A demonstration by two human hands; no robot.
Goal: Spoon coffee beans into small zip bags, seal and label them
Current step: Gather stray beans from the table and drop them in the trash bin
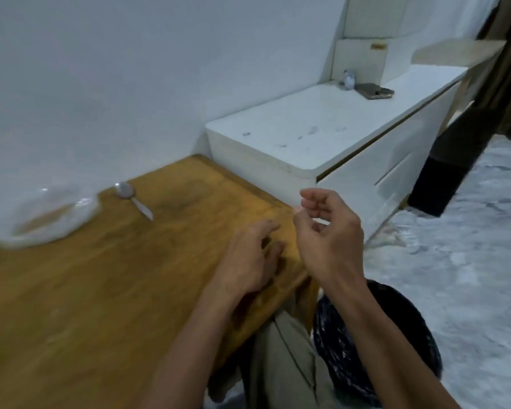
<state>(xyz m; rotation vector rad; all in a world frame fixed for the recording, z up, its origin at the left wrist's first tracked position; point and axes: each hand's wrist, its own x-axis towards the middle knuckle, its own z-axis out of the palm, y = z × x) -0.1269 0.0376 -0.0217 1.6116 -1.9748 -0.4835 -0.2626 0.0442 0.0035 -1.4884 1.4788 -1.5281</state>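
A metal spoon [132, 199] lies on the wooden table [101, 290] near the wall. To its left sits a blurred clear plastic bag or dish [53, 215] with something brown inside. My left hand [250, 261] rests on the table near its right edge, fingers spread and lightly bent, holding nothing. My right hand [328, 231] hovers just above the table's right corner, fingers loosely curled; I see nothing in it.
A white low cabinet [307, 137] stands past the table's far end, with a phone [375, 91] and a small figurine [349, 79] on top. A dark patterned cushion [381, 335] lies on the floor by my knee. White wall on the left.
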